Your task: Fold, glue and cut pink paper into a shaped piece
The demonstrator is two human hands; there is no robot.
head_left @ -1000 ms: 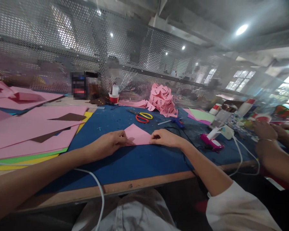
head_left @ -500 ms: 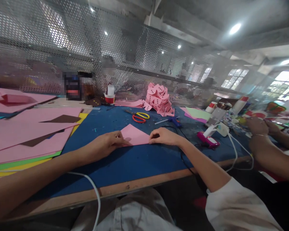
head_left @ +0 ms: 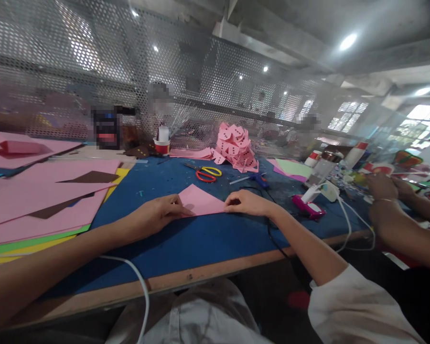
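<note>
2 corners of a pink sheet (head_left: 202, 203) are gripped at once: the left hand (head_left: 165, 210) curls its fingers and presses thumb and fingertips together at the left corner, while the right hand (head_left: 249, 203) pinches the right corner. The sheet, with a pointed far edge, lies on the blue worktop (head_left: 189, 239), just on the near side of the scissors (head_left: 199, 169), whose 2 handle loops are red and yellow. Right of the scissors lies a blue glue gun (head_left: 260, 179); farther right and nearer sits a magenta glue gun (head_left: 309, 208). Behind the scissors, to the right, rises a heap of pink pieces (head_left: 236, 145) with dark dots; behind them, to the left, stands a red-and-white cup (head_left: 161, 147). Well left of the scissors, layered coloured sheets (head_left: 39, 196) show pink over green and yellow. Far right of the scissors, a co-worker's hand (head_left: 381, 184) is partly blurred.
</note>
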